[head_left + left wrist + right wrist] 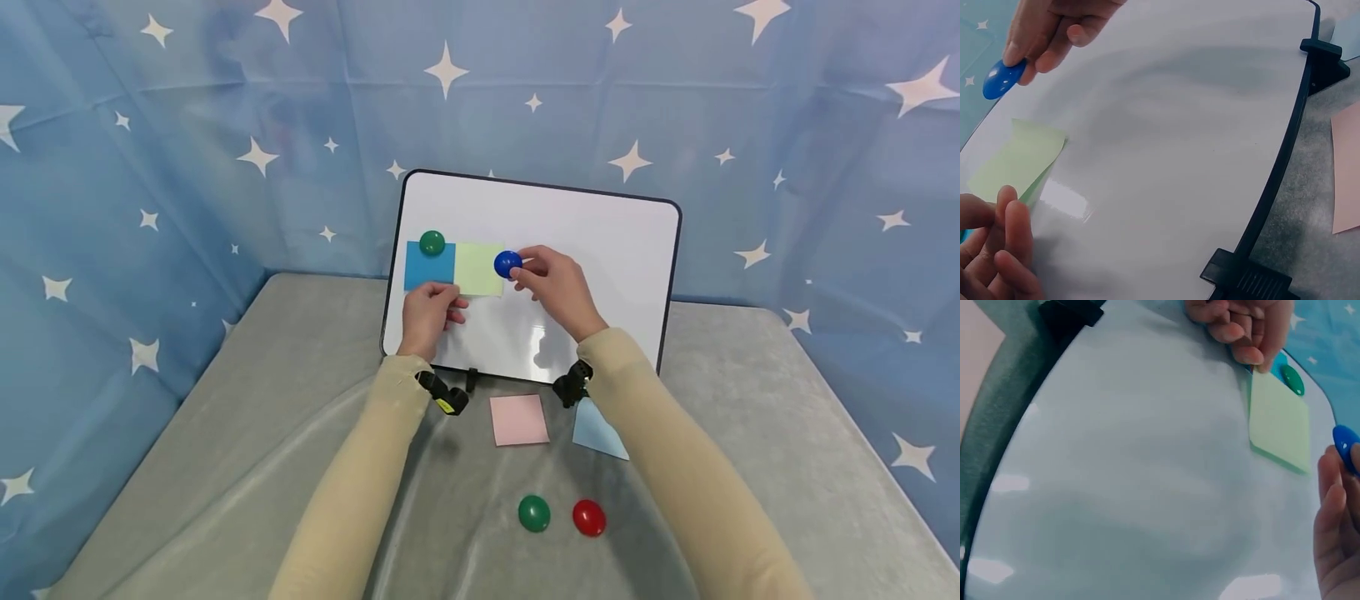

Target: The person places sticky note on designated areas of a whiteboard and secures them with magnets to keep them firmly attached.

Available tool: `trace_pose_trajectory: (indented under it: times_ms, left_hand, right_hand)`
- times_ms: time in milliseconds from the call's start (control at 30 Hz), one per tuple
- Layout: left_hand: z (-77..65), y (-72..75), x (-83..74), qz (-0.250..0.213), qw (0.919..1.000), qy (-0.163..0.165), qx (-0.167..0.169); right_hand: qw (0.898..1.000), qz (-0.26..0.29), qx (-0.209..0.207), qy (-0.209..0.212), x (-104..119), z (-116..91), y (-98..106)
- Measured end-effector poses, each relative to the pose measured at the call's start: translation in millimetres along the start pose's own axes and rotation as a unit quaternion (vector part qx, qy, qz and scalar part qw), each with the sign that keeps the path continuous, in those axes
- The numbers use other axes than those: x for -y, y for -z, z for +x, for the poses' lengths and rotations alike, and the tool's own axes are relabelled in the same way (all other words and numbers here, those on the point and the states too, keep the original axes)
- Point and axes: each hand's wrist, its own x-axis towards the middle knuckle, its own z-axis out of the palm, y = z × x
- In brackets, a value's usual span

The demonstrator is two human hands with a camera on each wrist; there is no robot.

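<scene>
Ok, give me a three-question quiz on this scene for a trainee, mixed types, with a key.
1. Multiple choice: what colour is the disc held by the right hand?
A) red
B) green
C) blue

2. True or false: the pink note lies on the grey table, in front of the whiteboard.

3. Fill in the blank: in the head view, the disc just left of the red disc is ____.

Key:
1. C, blue.
2. True.
3. Green.
</scene>
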Motion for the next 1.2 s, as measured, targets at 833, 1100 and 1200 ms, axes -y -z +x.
trace_pose_trajectory:
  times_ms: [833,1100,1200]
  left_hand:
    - [3.0,-3.7,-0.2,0.041,0.999,-0.013,-0.012]
    - [3.1,-3.7,2.6,0.043,0.9989,-0.01,-0.014]
    - [3.0,-3.7,2.8,0.044,0.9988,-0.012,-0.017]
  right_hand:
    - [0.996,0.075,-0.011,-0.055,12.7,35.7,-18.3]
    - [0.992,0.089,-0.009,-0.087,18.3,44.7,-22.0]
    - [0.992,0.084,-0.006,-0.092,18.8,46.2,-23.3]
